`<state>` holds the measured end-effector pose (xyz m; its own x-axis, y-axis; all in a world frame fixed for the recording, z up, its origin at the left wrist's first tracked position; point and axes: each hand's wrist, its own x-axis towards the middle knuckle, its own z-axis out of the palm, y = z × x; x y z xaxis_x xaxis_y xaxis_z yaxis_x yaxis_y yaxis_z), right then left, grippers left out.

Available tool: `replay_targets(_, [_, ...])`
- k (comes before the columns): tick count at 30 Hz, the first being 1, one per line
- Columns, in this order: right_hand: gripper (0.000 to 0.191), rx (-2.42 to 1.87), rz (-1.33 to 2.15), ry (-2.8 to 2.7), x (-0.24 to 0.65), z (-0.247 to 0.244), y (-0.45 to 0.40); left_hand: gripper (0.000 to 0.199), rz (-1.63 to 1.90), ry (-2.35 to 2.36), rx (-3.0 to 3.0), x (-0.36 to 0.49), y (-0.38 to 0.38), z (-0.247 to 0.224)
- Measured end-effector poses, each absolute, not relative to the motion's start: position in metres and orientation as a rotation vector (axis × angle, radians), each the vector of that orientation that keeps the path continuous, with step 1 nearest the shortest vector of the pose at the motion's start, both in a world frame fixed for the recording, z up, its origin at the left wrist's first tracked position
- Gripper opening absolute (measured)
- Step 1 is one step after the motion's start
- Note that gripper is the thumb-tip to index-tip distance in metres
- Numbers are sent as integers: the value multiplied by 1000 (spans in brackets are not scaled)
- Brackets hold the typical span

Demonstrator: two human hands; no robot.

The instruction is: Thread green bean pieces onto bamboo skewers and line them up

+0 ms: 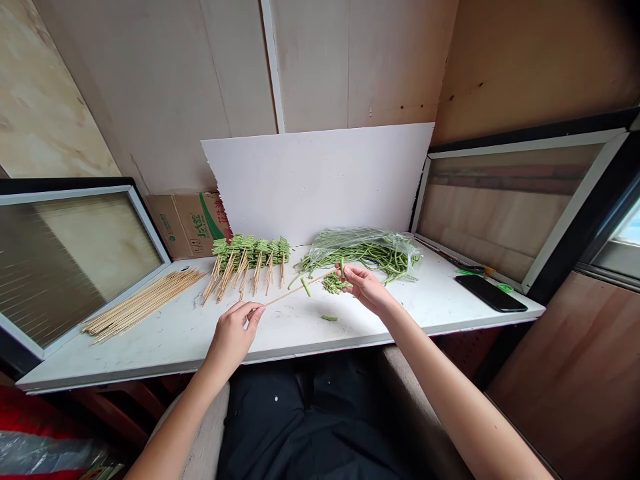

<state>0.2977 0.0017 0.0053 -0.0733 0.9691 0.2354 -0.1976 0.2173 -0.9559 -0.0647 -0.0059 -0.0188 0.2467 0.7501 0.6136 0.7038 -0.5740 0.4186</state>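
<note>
My left hand [236, 331] pinches the lower end of a thin bamboo skewer [284, 295], which slants up to the right. A short piece of green bean [306, 287] sits across the skewer partway along, apparently threaded on it. At the skewer's far tip my right hand [364, 287] holds another bean piece [343, 269] upright between its fingers. Whether the tip has entered that piece I cannot tell. Just behind my right hand is a small heap of cut bean pieces [332, 284]. One loose piece [329, 318] lies on the white table nearer to me.
Bundles of bean-loaded skewers [250, 250] stand at the back left, beside bare skewers [143, 303]. Long beans [375, 257] lie in a clear plastic bag [350, 237]. A black phone [490, 293] and a green tape roll [505, 288] are right. A cardboard box [187, 227] stands behind.
</note>
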Motion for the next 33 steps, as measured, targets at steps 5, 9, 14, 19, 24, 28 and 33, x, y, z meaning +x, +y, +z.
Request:
replay_targets(5, [45,-860,1167,-1218,300,3,5,32,1265,1421,2448,-67,-7,-17])
replay_targets(9, [43,-889,1135,-1218,298,1,6,31,1294,1432,2447,-68,-7,-17])
replay_targets(14, [44,-882,1136,-1194,289,-2,6,29,1307,1449,2421,-73,-5,-19])
replay_targets(19, [45,-907,1108,-1185,286,-2,6,27,1325,1444,2379,-75,-3,-17])
replay_targets(24, [45,-931,1025,-1084,288,1,5,27,1327,1414,2367,-71,-4,-17])
replay_targets(28, [46,-960,1047,-1044,285,1,5,25,1317,1445,2399,-69,-6,-19])
replay_targets(33, [47,-905,999,-906,267,-8,5,23,1364,1540,2460,-64,-12,-23])
